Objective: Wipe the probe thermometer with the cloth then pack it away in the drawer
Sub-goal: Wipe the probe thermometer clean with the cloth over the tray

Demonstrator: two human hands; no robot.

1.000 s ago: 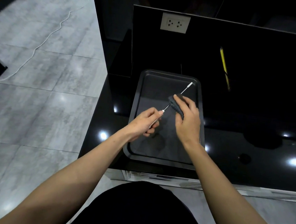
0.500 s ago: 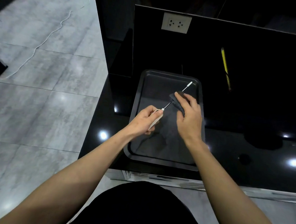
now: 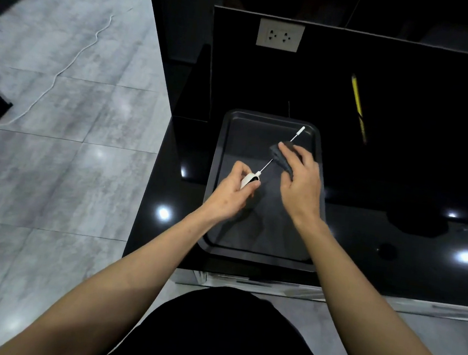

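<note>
On my feed a dark tray [image 3: 218, 175] sits on the glossy black tabletop [image 3: 392, 252], near its left edge. I see nothing lying loose in the tray; both hands work above it. My left hand [image 3: 229, 197] has its grip curled tight around the white handle of the probe thermometer [image 3: 251, 180], thumb on top. The thin metal probe runs up and to the right from that grip, over the tray, and ends in a white tip near the tray's far right corner. My right hand [image 3: 301, 184] pinches a dark cloth [image 3: 279, 157] around the middle of the probe, fingers folded over it, so the stem is hidden there. A white wall socket [image 3: 280, 35] and a yellow strip [image 3: 356, 97] show on the black panel behind the tray.
</note>
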